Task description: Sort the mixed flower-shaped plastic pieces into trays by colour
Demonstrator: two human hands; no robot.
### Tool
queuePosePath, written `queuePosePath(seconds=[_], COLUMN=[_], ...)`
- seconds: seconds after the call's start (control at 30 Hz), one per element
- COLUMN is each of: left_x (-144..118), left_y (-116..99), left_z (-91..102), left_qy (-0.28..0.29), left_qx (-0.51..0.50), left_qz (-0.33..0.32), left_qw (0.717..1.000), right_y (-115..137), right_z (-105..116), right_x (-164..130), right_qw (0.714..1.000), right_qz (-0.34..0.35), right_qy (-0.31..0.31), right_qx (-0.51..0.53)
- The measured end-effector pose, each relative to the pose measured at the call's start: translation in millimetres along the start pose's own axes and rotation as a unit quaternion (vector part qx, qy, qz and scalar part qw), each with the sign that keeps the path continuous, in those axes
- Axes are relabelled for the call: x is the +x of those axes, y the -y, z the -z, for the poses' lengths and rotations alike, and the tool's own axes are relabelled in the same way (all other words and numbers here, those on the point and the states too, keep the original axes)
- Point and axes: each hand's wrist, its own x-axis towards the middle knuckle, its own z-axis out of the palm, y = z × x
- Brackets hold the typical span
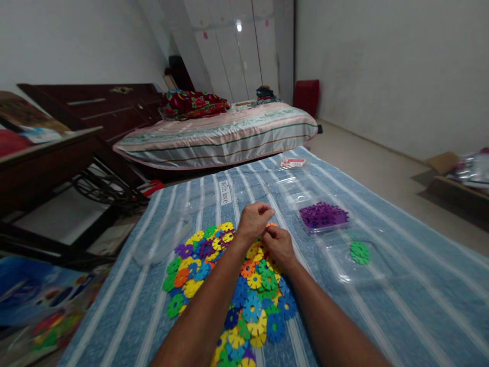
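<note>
A loose heap of notched plastic flower discs (pixel 254 306) in yellow, green, blue, orange and purple spreads over the striped cloth below and around my arms. My left hand (pixel 252 220) is above the heap's far edge, its fingers pinched together; whatever they hold cannot be made out. Just right of it and slightly nearer, my right hand (pixel 280 245) is closed too, fingertips curled by an orange disc (pixel 272 224). Whether that disc is gripped or lies behind the fingers is unclear. Purple discs (pixel 323 216) fill a clear box to the right.
A clear tray (pixel 344 279) with green discs (pixel 359 253) is at the right. More clear plastic containers (pixel 162 239) lie at the left and far side of the striped cloth (pixel 420 285). Beyond stands a bed (pixel 229 137); a wooden sewing-machine table (pixel 49 153) is left.
</note>
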Motion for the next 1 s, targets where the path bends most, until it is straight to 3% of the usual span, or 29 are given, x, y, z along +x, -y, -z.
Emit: queuePosePath(seconds=[0.27, 0.37, 0.53, 0.63, 0.7, 0.9, 1.0], left_x=[-43, -58, -68, -66, -63, -56, -54], left_y=[61, 77, 88, 87, 85, 78, 76], left_z=[78.1, 93.5, 94.2, 87.0, 82.4, 77.8, 77.1], left_qy=[-0.162, -0.175, -0.120, -0.080, -0.056, 0.007, -0.003], left_qx=[0.078, 0.111, 0.242, 0.341, 0.389, 0.430, 0.422], left_qz=[0.090, 0.117, 0.092, 0.063, 0.078, 0.125, 0.117], left_qw=[0.980, 0.971, 0.959, 0.934, 0.916, 0.894, 0.899], right_y=[-4, -4, -2, -2, -2, 1, 2], right_z=[3, 4, 6, 6, 6, 6, 6], right_x=[-4, -5, -7, -8, -8, -7, -7], right_qw=[1.000, 1.000, 1.000, 1.000, 1.000, 1.000, 1.000], right_qz=[0.009, 0.016, 0.007, 0.010, 0.011, 0.018, 0.018], right_qy=[0.003, 0.004, 0.009, 0.010, 0.008, 0.011, 0.009], right_qx=[-0.017, -0.013, -0.011, -0.010, -0.009, -0.011, -0.013])
